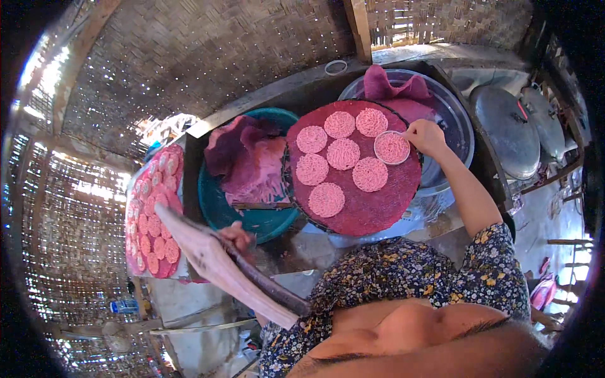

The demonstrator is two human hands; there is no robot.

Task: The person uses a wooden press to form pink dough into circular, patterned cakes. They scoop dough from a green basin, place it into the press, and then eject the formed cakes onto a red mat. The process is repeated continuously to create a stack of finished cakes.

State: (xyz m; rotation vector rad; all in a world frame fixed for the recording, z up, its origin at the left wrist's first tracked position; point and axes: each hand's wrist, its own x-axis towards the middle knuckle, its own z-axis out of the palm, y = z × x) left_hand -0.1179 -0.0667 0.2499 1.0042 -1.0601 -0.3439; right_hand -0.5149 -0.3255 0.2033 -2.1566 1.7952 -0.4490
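Note:
My right hand point(426, 137) pinches the edge of a thin pale ring point(392, 162), which surrounds a round of pink strands point(392, 147). Ring and round lie at the right of a round, dark-red cloth-covered tray point(378, 208). Several more pink strand rounds point(343, 154) rest flat on the tray, apart from the ring. On the left, a long pale wooden tool point(214, 257) with a dark edge slants up close to me. My left hand point(236, 238) is closed at its far side, slightly blurred and partly hidden by the wood.
Behind the tray stand a teal basin point(208, 211) with purple cloth and pink dough-like matter, and a clear basin point(465, 120) with a red cloth point(394, 85). More pink rounds cover a red tray point(165, 268) at far left. Large metal lids point(504, 129) stand far right.

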